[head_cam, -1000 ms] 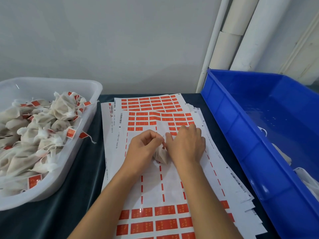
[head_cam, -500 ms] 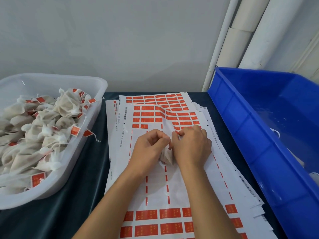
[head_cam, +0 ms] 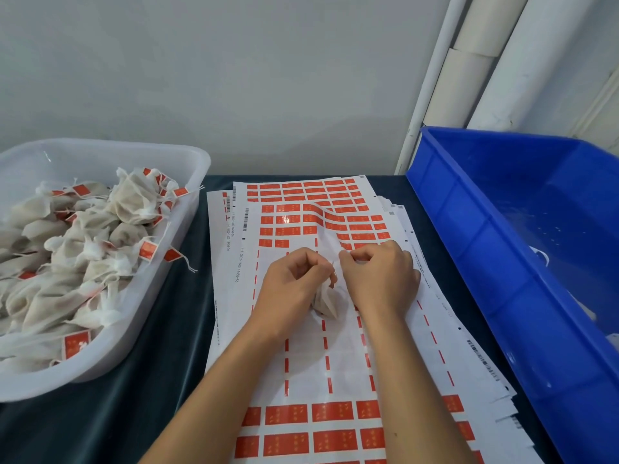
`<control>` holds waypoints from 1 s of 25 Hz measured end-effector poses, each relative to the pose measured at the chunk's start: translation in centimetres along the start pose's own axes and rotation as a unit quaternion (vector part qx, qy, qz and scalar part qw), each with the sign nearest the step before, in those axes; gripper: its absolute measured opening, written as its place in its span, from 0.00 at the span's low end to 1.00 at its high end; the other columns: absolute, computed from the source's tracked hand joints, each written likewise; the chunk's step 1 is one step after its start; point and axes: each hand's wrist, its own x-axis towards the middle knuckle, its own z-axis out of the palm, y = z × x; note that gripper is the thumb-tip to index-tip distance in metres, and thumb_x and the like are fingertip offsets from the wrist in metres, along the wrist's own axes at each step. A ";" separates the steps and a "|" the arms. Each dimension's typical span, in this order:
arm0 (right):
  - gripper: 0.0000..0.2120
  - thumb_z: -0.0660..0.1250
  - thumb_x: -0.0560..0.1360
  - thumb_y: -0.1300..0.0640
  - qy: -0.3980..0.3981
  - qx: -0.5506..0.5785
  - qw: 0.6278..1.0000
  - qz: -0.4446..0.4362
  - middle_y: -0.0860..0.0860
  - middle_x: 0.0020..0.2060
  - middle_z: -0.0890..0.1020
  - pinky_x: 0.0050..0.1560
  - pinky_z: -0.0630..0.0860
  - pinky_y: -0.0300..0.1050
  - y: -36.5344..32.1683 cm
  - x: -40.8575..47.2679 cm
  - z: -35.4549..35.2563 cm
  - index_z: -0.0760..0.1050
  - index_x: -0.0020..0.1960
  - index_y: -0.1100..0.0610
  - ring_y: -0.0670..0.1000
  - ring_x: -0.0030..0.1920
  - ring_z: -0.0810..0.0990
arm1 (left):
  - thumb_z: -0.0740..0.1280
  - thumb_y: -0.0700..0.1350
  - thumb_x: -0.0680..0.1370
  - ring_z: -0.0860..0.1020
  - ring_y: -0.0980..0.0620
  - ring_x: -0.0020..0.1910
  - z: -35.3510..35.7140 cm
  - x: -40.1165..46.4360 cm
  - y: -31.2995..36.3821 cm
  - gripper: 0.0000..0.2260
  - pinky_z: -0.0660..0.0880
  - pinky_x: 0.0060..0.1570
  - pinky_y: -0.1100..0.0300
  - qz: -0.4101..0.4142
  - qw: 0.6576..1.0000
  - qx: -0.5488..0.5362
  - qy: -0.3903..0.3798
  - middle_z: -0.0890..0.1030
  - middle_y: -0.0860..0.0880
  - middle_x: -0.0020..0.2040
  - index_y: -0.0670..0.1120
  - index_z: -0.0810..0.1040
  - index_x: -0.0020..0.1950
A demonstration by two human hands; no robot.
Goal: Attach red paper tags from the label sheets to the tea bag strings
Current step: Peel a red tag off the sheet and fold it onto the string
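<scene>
A stack of white label sheets point(head_cam: 301, 229) with rows of red tags lies on the dark table in front of me. The top sheet bulges up near its far rows. My left hand point(head_cam: 294, 283) grips a small white tea bag point(head_cam: 325, 301) that rests on the sheet, fingers curled over its top. My right hand point(head_cam: 378, 279) is just right of it, its fingertips pinching at the edge of a red tag row. The tea bag's string is hidden between my hands.
A translucent white tub point(head_cam: 167, 289) on the left holds several tea bags with red tags. A large blue bin point(head_cam: 485, 262) stands on the right against the sheets. White pipes point(head_cam: 475, 61) run up the back wall.
Both hands stay together over the tea bag, with the right fingers shifting slightly at the tag row. The camera view has drifted a little; the sheet bulge stays.
</scene>
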 end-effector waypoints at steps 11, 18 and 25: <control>0.12 0.70 0.78 0.40 -0.014 -0.005 0.999 -0.042 0.45 0.51 0.85 0.53 0.81 0.50 0.2 0.0 -0.7 0.83 0.48 0.48 0.48 0.45 0.81 | 0.67 0.43 0.82 0.81 0.58 0.45 0.0 -0.1 0.1 0.11 0.74 0.44 0.75 -0.001 1.000 -0.002 0.001 0.85 0.54 0.41 0.49 0.84 0.42; 0.12 0.68 0.78 0.40 -0.017 -0.014 0.999 -0.048 0.45 0.50 0.86 0.48 0.82 0.45 0.4 0.3 -0.8 0.82 0.46 0.47 0.47 0.40 0.81 | 0.67 0.44 0.83 0.82 0.58 0.46 0.1 -0.1 0.1 0.10 0.74 0.45 0.75 -0.011 1.000 -0.004 0.000 0.85 0.54 0.42 0.48 0.84 0.43; 0.12 0.68 0.80 0.44 -0.011 -0.018 0.994 -0.103 0.48 0.55 0.84 0.54 0.81 0.49 0.7 0.6 -0.1 0.82 0.52 0.51 0.49 0.49 0.79 | 0.67 0.44 0.83 0.82 0.58 0.45 0.0 0.0 0.1 0.11 0.74 0.45 0.75 -0.010 1.000 -0.011 -0.001 0.85 0.54 0.42 0.49 0.84 0.42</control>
